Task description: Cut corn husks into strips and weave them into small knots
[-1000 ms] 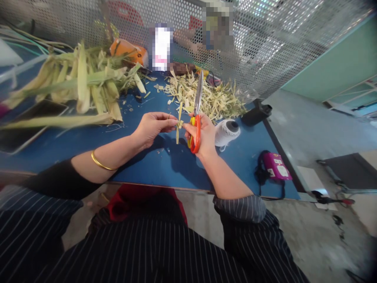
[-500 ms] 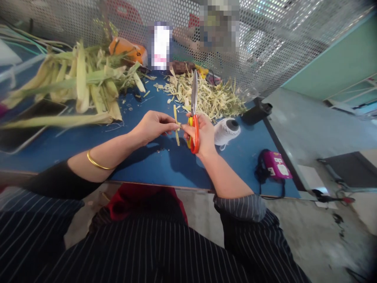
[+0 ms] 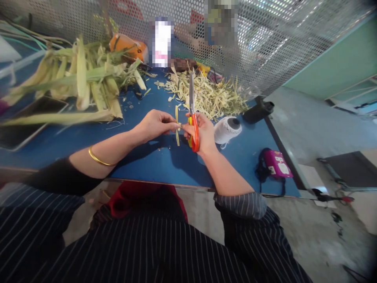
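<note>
Between the thumb and fingers of my left hand (image 3: 159, 125) is a thin pale-green strip of husk (image 3: 177, 137), standing roughly upright. My right hand (image 3: 204, 131) carries scissors (image 3: 194, 131) with red and yellow handles, their blades together and pointing away from me. The right fingertips also meet the strip beside the left thumb. Just right of that hand stands a cone of white thread (image 3: 226, 131). Beyond the scissors lies a heap of cut husk shreds (image 3: 212, 96). Whether the right fingertips pinch the strip is hard to make out.
Leafy husks and stalks (image 3: 84, 80) are piled at the left of the blue table (image 3: 141, 161), partly over a dark tablet-like slab (image 3: 38, 118). An orange packet (image 3: 129, 48) lies behind. At the right are a black cylinder (image 3: 257, 112) and a magenta box (image 3: 277, 164). Perforated metal mesh (image 3: 259, 59) borders the back.
The scissor blades have tipped slightly to the left. Both hands and the husk strip stay almost where they were; the view has shifted a little.
</note>
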`<control>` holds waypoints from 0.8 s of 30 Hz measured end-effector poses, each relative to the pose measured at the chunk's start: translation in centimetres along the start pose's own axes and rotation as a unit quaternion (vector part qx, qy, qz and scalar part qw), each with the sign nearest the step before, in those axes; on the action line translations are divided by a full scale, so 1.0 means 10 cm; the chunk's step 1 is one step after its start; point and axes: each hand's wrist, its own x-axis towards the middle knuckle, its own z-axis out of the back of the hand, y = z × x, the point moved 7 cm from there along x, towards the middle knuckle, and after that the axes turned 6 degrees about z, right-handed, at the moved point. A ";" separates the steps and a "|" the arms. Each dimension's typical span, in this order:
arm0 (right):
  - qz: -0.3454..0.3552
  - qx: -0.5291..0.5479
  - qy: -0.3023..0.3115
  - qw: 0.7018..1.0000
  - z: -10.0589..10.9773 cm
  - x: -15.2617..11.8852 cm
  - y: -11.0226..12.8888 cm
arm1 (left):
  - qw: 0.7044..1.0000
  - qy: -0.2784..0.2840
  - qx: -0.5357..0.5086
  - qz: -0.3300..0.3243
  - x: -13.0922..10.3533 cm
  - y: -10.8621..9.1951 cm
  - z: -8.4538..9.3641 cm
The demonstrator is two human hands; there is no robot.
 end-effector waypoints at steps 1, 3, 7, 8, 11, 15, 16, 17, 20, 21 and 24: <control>0.005 0.003 0.002 1.000 0.01 0.01 0.01 | 1.000 0.007 -0.012 -0.001 0.00 -0.01 0.00; 0.008 0.005 0.006 1.000 0.02 0.01 0.02 | 1.000 0.013 0.017 -0.020 0.00 -0.05 0.00; -0.007 0.000 0.010 1.000 0.01 0.00 -0.02 | 0.982 -0.004 0.163 -0.099 -0.03 -0.19 -0.01; -0.009 0.002 0.013 1.000 0.00 -0.01 -0.03 | 0.976 -0.006 0.186 -0.117 -0.04 -0.21 -0.02; -0.011 0.016 0.022 1.000 -0.01 -0.01 -0.03 | 0.973 0.004 0.189 -0.134 -0.05 -0.23 -0.04; -0.014 0.042 0.003 0.999 0.02 0.01 0.01 | 0.999 0.001 0.004 -0.052 0.00 -0.13 0.05; -0.017 0.046 -0.007 0.999 0.04 0.01 0.02 | 0.998 -0.017 -0.061 -0.019 0.02 -0.08 0.10; -0.019 0.049 -0.016 0.998 0.06 0.02 0.02 | 0.991 -0.047 -0.122 0.013 0.03 -0.03 0.15; -0.023 0.062 -0.039 0.997 0.09 0.03 0.02 | 0.952 -0.155 -0.247 0.089 0.00 0.14 0.28; -0.023 0.069 -0.047 0.996 0.10 0.03 0.01 | 0.941 -0.178 -0.268 0.104 -0.03 0.18 0.28; -0.017 0.093 -0.067 0.993 0.13 0.04 -0.01 | 0.937 -0.156 -0.284 0.129 -0.06 0.24 0.11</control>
